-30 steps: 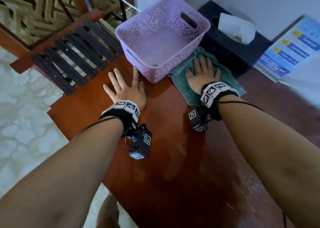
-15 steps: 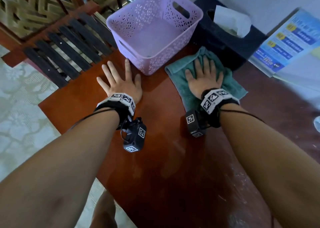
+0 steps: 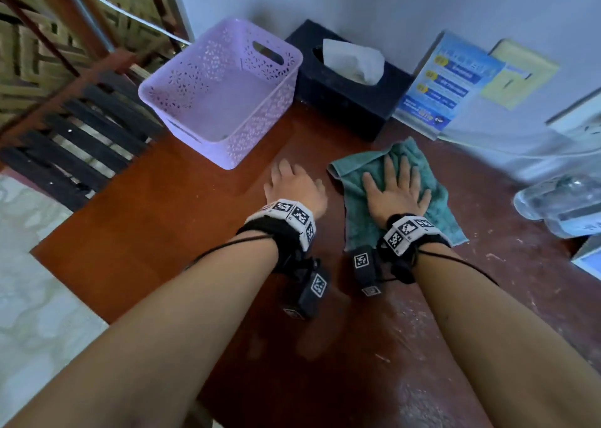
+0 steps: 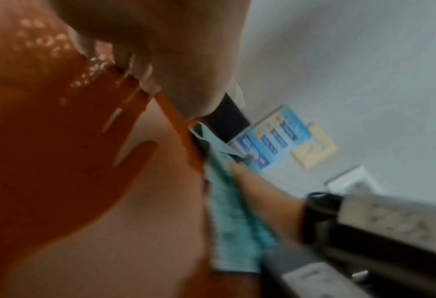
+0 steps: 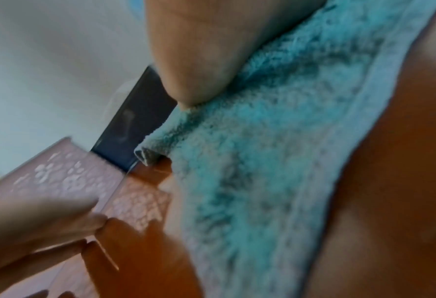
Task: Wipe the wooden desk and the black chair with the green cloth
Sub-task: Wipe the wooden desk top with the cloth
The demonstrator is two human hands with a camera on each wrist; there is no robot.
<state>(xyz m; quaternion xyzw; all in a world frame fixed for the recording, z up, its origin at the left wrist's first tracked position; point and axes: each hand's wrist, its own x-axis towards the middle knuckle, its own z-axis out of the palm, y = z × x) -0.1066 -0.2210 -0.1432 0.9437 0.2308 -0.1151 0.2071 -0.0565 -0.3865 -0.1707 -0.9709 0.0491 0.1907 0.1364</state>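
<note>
Lilac perforated basket (image 3: 224,102) sits at the back left, right beside it a black tissue box (image 3: 344,92) with a white tissue poking up; further right a blue leaflet (image 3: 445,83) and a yellow card (image 3: 517,73) lean on the wall, clear plastic packaging (image 3: 562,200) at far right

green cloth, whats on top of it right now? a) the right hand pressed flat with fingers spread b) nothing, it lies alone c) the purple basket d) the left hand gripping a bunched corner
a: the right hand lies flat with its fingers spread on the green cloth, which is spread on the wooden desk.
</note>
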